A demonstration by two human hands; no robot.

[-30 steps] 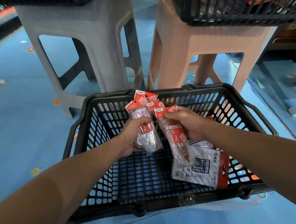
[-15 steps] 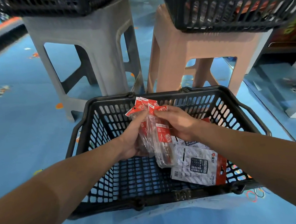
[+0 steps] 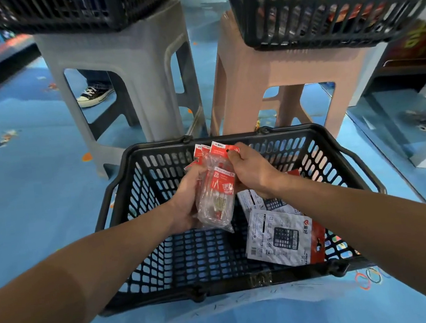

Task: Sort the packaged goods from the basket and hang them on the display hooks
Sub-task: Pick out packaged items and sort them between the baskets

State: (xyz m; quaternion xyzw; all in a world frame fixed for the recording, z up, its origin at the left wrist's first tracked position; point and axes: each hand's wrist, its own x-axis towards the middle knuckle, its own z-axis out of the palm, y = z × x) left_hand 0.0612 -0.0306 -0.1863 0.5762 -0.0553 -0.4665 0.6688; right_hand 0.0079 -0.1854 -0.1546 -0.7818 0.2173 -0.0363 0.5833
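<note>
**While sorting is under way: grip notes**

The left hand [image 3: 184,203] curls round a bundle of clear packets [image 3: 215,205] with red header cards, held above the middle of the black basket [image 3: 157,145]. The right hand [image 3: 254,174] pinches the top card's corner, over the basket's far half. Two white calculator packs [image 3: 282,235] lie flat inside the basket's right side. White print on the red labels: too small for me to read.
</note>
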